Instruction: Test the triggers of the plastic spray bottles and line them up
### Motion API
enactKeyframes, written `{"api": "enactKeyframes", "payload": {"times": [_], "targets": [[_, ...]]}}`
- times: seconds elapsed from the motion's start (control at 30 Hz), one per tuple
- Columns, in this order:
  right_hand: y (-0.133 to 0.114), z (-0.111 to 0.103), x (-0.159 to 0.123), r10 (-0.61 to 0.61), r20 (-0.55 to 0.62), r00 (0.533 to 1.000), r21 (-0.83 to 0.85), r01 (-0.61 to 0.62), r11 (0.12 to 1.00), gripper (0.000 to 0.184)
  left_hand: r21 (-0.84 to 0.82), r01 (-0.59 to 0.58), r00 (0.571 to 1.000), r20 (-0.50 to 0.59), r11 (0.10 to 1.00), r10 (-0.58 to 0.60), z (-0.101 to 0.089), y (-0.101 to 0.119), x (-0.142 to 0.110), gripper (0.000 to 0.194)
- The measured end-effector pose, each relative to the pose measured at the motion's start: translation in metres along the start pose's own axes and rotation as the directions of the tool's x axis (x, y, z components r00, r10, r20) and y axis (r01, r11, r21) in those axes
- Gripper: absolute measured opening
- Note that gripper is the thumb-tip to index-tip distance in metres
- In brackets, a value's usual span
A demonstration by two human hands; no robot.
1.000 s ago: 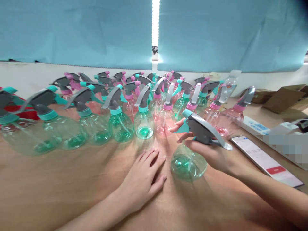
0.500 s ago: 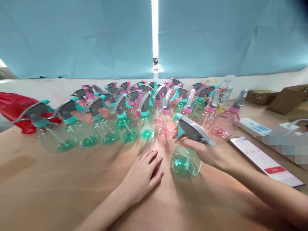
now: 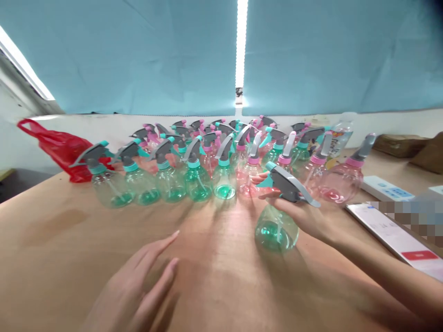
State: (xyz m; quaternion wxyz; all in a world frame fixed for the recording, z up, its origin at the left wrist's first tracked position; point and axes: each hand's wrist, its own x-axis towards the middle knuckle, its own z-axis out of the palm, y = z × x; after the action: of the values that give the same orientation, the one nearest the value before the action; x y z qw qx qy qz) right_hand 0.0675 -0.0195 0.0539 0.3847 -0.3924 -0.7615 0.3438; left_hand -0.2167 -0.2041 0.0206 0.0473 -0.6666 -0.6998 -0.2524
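My right hand (image 3: pixel 300 213) grips the neck of a clear green spray bottle (image 3: pixel 277 228) with a grey and teal trigger head (image 3: pixel 289 185); the bottle stands on the brown table (image 3: pixel 62 240) just in front of the rows. My left hand (image 3: pixel 138 283) hovers low over the table at lower left, fingers stretched out and holding nothing. Behind them stand several rows of green spray bottles (image 3: pixel 195 182) and pink spray bottles (image 3: pixel 341 180).
A red plastic bag (image 3: pixel 60 147) lies at the back left. A phone (image 3: pixel 398 237) with a lit screen and a white power strip (image 3: pixel 386 189) lie at the right. Cardboard boxes (image 3: pixel 401 144) sit at the far right; blue curtains (image 3: pixel 138 50) hang behind.
My left hand has drawn back from beside the held bottle toward me and to the left, lifting off the table. The view has shifted left; my right hand keeps its grip on the bottle.
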Motion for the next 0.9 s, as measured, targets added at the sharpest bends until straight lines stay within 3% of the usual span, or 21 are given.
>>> {"api": "enactKeyframes", "payload": {"times": [0.17, 0.33, 0.6, 0.73, 0.9], "targets": [[-0.013, 0.019, -0.001, -0.03, 0.03, 0.999, 0.008, 0.03, 1.0, 0.023, 0.011, 0.048, 0.998, -0.05, 0.999, -0.047, -0.01, -0.032, -0.028, 0.035], [-0.032, 0.06, 0.0, -0.094, 0.1, 0.991, 0.11, 0.083, 0.99, 0.035, -0.078, 0.125, 0.992, -0.022, 0.989, -0.127, -0.014, -0.04, -0.048, 0.038], [-0.084, 0.16, 0.01, -0.251, 0.293, 0.923, 0.302, 0.159, 0.94, 0.038, -0.182, 0.211, 0.977, 0.013, 0.96, -0.212, -0.027, -0.053, -0.06, 0.047], [-0.113, 0.216, 0.018, -0.337, 0.301, 0.892, 0.407, 0.199, 0.891, 0.037, -0.25, 0.274, 0.959, -0.005, 0.929, -0.284, -0.024, -0.062, -0.066, 0.061], [-0.146, 0.278, 0.027, -0.387, 0.25, 0.888, 0.521, 0.214, 0.826, 0.04, -0.365, 0.351, 0.916, -0.059, 0.862, -0.398, -0.026, -0.081, -0.058, 0.076]]}}
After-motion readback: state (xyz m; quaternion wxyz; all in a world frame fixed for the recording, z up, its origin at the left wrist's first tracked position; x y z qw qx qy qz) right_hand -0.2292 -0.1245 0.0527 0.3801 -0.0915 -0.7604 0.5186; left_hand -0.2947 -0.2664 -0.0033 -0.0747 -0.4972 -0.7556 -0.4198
